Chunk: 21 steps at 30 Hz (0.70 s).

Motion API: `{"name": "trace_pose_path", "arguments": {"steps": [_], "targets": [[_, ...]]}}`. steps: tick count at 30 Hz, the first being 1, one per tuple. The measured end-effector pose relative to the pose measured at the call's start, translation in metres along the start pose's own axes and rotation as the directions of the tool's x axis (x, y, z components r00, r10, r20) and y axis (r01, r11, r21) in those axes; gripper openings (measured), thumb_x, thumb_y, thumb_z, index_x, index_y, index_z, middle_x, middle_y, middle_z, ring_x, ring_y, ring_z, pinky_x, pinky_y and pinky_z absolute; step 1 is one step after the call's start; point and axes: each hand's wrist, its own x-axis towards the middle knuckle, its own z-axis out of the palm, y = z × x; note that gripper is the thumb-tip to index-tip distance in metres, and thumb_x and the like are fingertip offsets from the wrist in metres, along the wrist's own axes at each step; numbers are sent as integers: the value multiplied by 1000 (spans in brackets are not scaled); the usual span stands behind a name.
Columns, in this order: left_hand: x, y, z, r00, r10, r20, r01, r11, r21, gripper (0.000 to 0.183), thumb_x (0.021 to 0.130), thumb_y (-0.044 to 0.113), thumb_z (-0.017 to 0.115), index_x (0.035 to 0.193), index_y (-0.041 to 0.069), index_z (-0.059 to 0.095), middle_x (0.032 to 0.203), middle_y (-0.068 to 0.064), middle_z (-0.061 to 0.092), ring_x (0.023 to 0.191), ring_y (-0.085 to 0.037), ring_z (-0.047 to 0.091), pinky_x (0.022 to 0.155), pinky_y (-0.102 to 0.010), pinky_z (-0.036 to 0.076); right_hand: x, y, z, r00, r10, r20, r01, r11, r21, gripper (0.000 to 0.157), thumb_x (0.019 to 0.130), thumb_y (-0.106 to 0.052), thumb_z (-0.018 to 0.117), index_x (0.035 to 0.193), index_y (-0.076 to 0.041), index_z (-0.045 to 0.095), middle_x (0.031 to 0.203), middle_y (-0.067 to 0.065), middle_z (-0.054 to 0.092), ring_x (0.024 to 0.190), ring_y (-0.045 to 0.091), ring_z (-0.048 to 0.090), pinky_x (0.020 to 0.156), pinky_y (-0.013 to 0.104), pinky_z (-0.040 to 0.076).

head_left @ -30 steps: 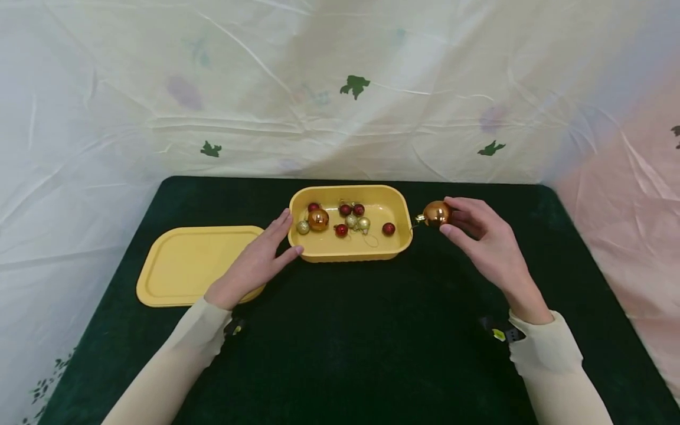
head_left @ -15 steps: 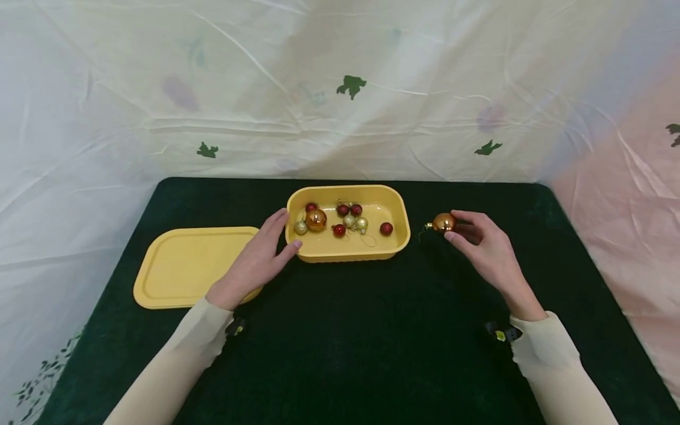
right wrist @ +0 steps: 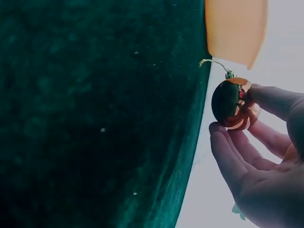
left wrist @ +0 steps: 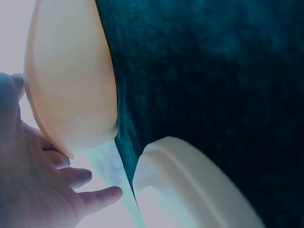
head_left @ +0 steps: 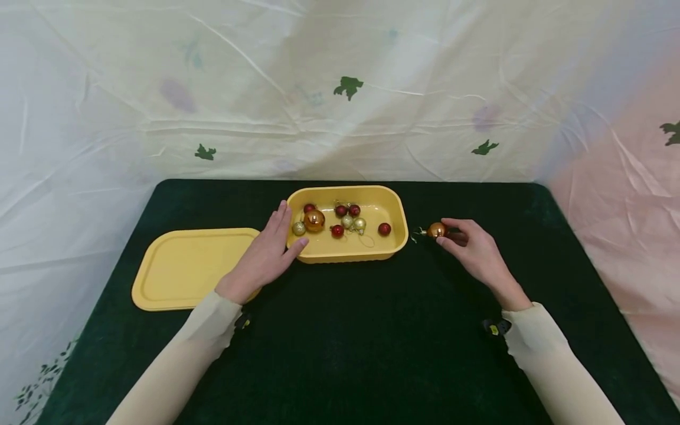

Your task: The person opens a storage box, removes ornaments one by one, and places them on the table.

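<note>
My right hand (head_left: 473,251) pinches a shiny copper-gold Christmas bauble (head_left: 437,230) between thumb and fingertips, just right of a yellow plastic box (head_left: 350,257). The bauble's gold cap and string (right wrist: 216,62) point toward the box, as the right wrist view shows. At the box's left end my left hand (head_left: 264,254) rests against the rim, fingers spread and fairly straight, thumb at the front corner. Inside lie a large copper-gold bauble (head_left: 314,221), small red baubles such as one at the right (head_left: 385,229), and small gold baubles, one near the middle (head_left: 359,224).
A yellow lid (head_left: 186,271) lies flat left of the box, partly under the left forearm in the head view. Dark green cloth covers the table (head_left: 340,342). A pale patterned curtain (head_left: 255,88) hangs behind the table's back edge.
My right hand has lowered with the bauble, going a little right and then back left toward the box. The left hand stays at the box's left end, with only a slight shift.
</note>
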Motion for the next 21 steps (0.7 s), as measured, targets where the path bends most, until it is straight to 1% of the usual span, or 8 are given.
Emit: {"name": "trace_pose_path", "arguments": {"steps": [4, 7, 15, 21], "targets": [[0, 0, 0, 1000, 15, 1, -15, 1000, 22, 91, 106, 66, 29, 165, 4, -1, 173, -14, -10, 158, -38, 5, 125, -56, 17, 2, 2, 2, 999, 13, 32, -12, 999, -33, 51, 105, -31, 64, 146, -2, 54, 136, 23, 52, 119, 42, 62, 94, 58, 55], [0, 0, 0, 1000, 16, 3, -16, 999, 33, 91, 106, 66, 28, 165, 4, -2, 173, -15, -10, 158, -38, 6, 125, -55, 17, 4, 3, 4, 999, 11, 48, -9, 999, -46, 51, 104, -31, 64, 145, -2, 54, 136, 24, 52, 117, 41, 63, 94, 57, 55], [0, 1, -1, 1000, 10, 17, -10, 999, 36, 89, 107, 65, 29, 165, 6, -4, 172, -12, -14, 158, -38, 4, 125, -55, 16, 7, 4, 5, 998, 7, 61, -3, 998, -57, 49, 104, -30, 65, 143, -2, 56, 132, 23, 54, 114, 39, 63, 92, 56, 55], [0, 0, 0, 1000, 20, 6, -21, 999, 35, 89, 107, 64, 29, 165, 4, -2, 173, -14, -11, 159, -35, 4, 126, -52, 16, 8, 3, 5, 998, 14, 66, -11, 999, -53, 50, 104, -32, 65, 143, -2, 56, 133, 23, 54, 114, 39, 62, 93, 57, 54]]}}
